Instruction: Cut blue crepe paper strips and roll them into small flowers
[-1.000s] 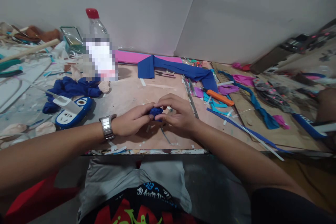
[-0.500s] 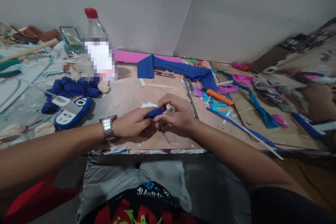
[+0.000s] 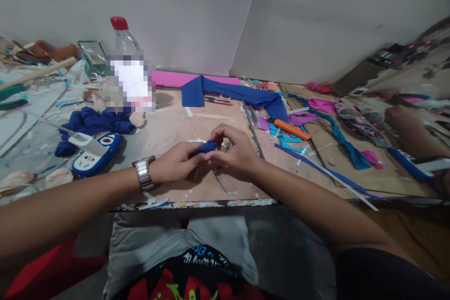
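Bundle of crumpled dark-blue fabric-like material (image 3: 208, 147) sits over pale wooden tabletop (image 3: 161, 126); left hand (image 3: 174, 163) and right hand (image 3: 237, 152) both pinch it, likely so it can't unroll. Folded flat blue strip (image 3: 246, 96) lies behind, probably kept reachable.

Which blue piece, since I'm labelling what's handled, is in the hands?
The small bunched piece held between the left hand and right hand; the wide folded strip, thin strip and crumpled heap lie on the table.

A worktable (image 3: 165, 124) carries a blue strip (image 3: 242, 94), scraps (image 3: 189, 111) and a bottle (image 3: 128, 72).
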{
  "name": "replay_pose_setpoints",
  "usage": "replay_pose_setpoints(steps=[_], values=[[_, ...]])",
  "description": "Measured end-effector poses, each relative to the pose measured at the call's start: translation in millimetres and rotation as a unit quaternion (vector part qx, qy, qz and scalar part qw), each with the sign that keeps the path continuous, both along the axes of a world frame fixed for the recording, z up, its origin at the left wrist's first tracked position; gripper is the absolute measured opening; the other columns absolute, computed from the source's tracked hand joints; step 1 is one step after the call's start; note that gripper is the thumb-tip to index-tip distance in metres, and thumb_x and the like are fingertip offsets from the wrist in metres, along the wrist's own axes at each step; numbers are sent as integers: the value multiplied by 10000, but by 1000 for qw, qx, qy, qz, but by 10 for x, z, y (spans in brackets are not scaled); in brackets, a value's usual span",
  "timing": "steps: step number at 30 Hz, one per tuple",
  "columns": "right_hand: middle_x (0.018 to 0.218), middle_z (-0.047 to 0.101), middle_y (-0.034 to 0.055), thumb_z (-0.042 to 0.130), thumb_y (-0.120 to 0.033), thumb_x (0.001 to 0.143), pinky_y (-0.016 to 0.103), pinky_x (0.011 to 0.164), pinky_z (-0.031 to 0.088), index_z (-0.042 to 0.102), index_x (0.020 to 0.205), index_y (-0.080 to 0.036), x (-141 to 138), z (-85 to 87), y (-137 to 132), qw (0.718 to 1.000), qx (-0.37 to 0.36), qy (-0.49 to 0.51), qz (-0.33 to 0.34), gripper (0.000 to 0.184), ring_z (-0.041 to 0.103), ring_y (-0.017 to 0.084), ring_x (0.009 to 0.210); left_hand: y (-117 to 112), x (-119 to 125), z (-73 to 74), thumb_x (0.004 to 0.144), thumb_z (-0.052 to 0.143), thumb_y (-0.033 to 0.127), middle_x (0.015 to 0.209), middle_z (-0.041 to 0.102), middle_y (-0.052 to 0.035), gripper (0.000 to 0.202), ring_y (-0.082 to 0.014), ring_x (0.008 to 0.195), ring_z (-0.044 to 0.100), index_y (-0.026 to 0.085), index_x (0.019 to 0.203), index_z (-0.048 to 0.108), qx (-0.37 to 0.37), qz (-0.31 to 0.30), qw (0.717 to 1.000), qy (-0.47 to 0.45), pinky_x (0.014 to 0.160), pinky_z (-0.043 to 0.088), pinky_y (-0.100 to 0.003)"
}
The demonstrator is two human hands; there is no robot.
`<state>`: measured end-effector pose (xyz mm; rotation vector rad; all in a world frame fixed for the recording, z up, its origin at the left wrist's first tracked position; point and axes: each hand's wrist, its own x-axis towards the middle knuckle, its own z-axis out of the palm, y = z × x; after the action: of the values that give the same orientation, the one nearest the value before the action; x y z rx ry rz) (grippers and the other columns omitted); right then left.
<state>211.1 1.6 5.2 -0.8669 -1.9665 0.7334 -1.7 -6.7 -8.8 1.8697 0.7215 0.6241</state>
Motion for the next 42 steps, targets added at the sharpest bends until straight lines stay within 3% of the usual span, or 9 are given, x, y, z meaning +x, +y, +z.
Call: replay_pose_setpoints(steps=[3, 6, 11, 15, 21, 26, 30, 34, 42], values=[[895, 654, 21, 838, -500, 792, 281, 697, 462, 699, 1004, -191, -2, -15, 16, 999, -1, -22, 36, 400, 578, 145, 751, -8, 2, -4, 1033, 458, 462, 854, 659, -36, 379, -142, 767, 580, 137, 1005, 652, -18, -2, 1000, -16, 716, 482, -273], [827, 635, 13, 817, -494, 818, 281, 688, 448, 698, 884, -185, -12, -10, 15, 999, 1, -5, 37, 338, 565, 146, 734, -13, 16, 10, 1030, 469, 469, 858, 672, -41, 379, -136, 745, 586, 140, 1031, 656, -34, -2, 999, -23, 690, 484, -263], [748, 602, -8, 846, -532, 767, 276, 669, 412, 644, 780, -179, -30, 21, -1, 999, -37, 7, -17, 407, 531, 142, 706, 11, 21, 31, 971, 600, 407, 1046, 706, -72, 292, -173, 915, 638, 154, 1110, 644, 21, 88, 995, -45, 820, 508, -301], [727, 595, -19, 865, -526, 742, 272, 651, 409, 634, 782, -178, -20, 13, 1, 996, -80, 28, -15, 420, 531, 140, 688, 26, 10, 23, 1021, 479, 407, 880, 661, -26, 304, -153, 798, 586, 153, 999, 645, 11, 65, 997, -42, 758, 478, -284], [941, 684, 21, 885, -472, 737, 275, 725, 473, 682, 1113, -197, 11, 0, -19, 989, -122, 61, 57, 508, 602, 155, 818, 16, 13, -6, 1025, 438, 417, 950, 649, -50, 333, -174, 869, 588, 147, 985, 629, -43, 37, 997, -51, 842, 484, -339], [882, 727, 37, 845, -456, 792, 278, 719, 487, 733, 960, -169, -10, 33, -45, 988, -135, 50, 48, 351, 622, 152, 779, 9, 9, -15, 1019, 455, 456, 931, 634, -43, 351, -154, 794, 565, 144, 1033, 614, -80, 21, 995, -50, 776, 490, -316], [849, 731, 32, 851, -424, 789, 277, 722, 493, 740, 945, -161, -16, 25, -31, 989, -134, 60, 33, 326, 633, 148, 767, -6, 6, 28, 987, 546, 474, 933, 643, -44, 362, -149, 779, 569, 150, 1139, 602, -14, 30, 999, -31, 726, 480, -283], [802, 719, 23, 849, -398, 787, 278, 684, 487, 748, 927, -162, -13, 0, -29, 989, -139, 46, 18, 293, 612, 142, 722, -19, 9, 33, 962, 595, 449, 934, 672, -62, 335, -163, 799, 591, 140, 1084, 633, 63, 27, 998, 9, 711, 478, -279], [832, 716, 21, 845, -338, 788, 272, 674, 489, 749, 1011, -182, -49, -28, -44, 989, -135, 65, 5, 289, 607, 140, 720, -27, 26, -8, 1012, 497, 438, 778, 634, -26, 350, -130, 684, 547, 133, 967, 663, 29, 32, 999, 17, 611, 425, -232]])
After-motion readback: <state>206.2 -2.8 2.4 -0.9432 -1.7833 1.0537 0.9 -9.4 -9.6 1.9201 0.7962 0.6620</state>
